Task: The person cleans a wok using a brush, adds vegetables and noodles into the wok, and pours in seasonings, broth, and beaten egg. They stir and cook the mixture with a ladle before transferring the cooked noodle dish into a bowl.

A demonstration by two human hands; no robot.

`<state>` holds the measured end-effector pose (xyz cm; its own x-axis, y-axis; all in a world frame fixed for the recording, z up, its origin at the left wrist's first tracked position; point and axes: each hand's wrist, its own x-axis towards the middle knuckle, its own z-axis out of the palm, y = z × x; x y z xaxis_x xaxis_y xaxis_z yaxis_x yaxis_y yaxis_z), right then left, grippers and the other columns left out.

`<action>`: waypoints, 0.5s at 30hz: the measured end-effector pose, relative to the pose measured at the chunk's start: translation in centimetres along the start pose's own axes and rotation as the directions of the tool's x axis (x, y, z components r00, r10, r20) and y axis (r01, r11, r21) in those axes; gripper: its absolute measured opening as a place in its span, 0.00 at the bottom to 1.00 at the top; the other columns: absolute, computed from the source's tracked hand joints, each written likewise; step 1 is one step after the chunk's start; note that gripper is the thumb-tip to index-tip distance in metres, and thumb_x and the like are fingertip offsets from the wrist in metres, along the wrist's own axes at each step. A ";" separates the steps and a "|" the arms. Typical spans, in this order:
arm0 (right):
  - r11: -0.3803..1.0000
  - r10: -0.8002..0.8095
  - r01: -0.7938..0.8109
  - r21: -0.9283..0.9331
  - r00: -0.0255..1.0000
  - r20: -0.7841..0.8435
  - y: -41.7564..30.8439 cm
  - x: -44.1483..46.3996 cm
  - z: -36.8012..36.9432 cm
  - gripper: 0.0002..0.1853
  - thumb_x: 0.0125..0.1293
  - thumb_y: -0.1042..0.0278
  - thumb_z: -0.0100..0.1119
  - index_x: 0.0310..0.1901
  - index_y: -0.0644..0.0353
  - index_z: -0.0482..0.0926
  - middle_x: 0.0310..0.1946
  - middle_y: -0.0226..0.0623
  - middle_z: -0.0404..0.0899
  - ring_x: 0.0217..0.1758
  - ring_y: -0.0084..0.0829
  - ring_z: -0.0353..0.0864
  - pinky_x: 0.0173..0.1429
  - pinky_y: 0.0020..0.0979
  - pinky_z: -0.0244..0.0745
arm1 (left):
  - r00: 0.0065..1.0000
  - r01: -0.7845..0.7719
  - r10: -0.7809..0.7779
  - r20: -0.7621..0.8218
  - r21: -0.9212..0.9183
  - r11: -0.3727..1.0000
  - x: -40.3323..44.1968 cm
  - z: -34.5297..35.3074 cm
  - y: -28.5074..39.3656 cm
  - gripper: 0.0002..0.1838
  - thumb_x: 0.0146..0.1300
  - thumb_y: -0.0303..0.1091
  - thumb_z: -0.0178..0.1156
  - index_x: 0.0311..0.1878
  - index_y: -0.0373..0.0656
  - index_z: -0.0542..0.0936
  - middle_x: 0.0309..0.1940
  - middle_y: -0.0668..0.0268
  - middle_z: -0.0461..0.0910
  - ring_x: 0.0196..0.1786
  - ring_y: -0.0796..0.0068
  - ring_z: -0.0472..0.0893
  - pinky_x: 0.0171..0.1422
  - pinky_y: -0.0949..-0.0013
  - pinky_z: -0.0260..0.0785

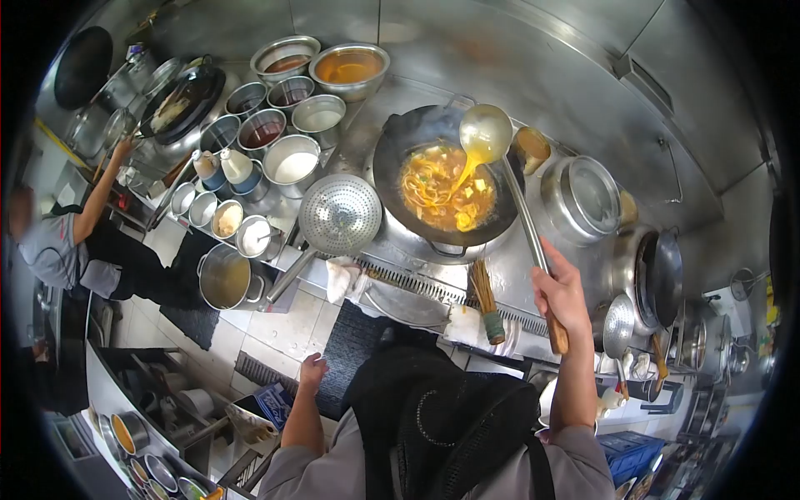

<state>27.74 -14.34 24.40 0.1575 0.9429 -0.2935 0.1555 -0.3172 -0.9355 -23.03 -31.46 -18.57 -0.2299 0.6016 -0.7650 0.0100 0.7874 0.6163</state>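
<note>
My right hand [560, 292] grips the wooden-ended handle of a long steel ladle [486, 132]. The ladle's bowl is tilted over the black wok [392, 179], and a yellow-orange liquid [471, 170] streams from it. In the wok, noodles [427, 179] and yellow pieces lie in an orange-brown broth. My left hand [312, 369] hangs low in front of my body, over the floor, its fingers loosely bent and apart with nothing visible in them. Left of the wok, a perforated strainer [340, 214] rests with its handle toward the front edge. A bamboo wok brush [486, 300] lies at the stove's front.
Steel bowls of sauce [350, 67], a container of white powder [292, 160] and squeeze bottles [240, 170] stand left. A stockpot [229, 277] sits below them. Lidded pots [587, 198] and another strainer [618, 327] are right. A co-worker [58, 250] works at a wok far left.
</note>
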 end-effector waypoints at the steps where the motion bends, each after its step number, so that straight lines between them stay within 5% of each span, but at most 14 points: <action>1: 1.000 -0.003 0.003 0.002 1.000 0.004 0.1 0.9 0.1 0.37 0.74 0.74 0.62 0.81 0.64 0.60 0.22 0.25 0.73 0.15 0.18 0.69 0.17 0.26 0.61 | 1.000 -0.001 0.001 -0.002 -0.021 1.000 -0.1 0.2 -0.2 0.29 0.70 0.31 0.62 0.73 0.34 0.71 0.50 0.56 0.86 0.44 0.68 0.87 0.39 0.69 0.77; 6: 0.919 -0.282 0.246 -0.307 0.956 -0.076 -1.5 2.8 -0.4 0.34 0.73 0.75 0.62 0.80 0.59 0.66 0.25 0.28 0.77 0.17 0.15 0.67 0.21 0.26 0.63 | 0.999 -0.024 0.021 -0.028 -0.129 0.991 -2.0 1.4 -1.1 0.28 0.69 0.30 0.64 0.71 0.34 0.73 0.46 0.58 0.86 0.35 0.71 0.85 0.32 0.71 0.73; 15: 0.812 -0.560 0.477 -0.336 0.799 -0.218 -5.8 1.4 -1.5 0.37 0.73 0.78 0.61 0.82 0.50 0.63 0.35 0.27 0.81 0.22 0.16 0.69 0.25 0.26 0.68 | 0.999 0.049 -0.049 0.012 0.026 0.998 -3.5 1.3 -4.8 0.27 0.72 0.30 0.62 0.72 0.34 0.72 0.45 0.59 0.87 0.37 0.72 0.85 0.33 0.72 0.72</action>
<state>28.50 -11.34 29.73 0.2518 0.9090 0.3321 0.5289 0.1581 -0.8338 -20.98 -37.15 -19.14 -0.2188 0.5639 -0.7963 0.0244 0.8190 0.5732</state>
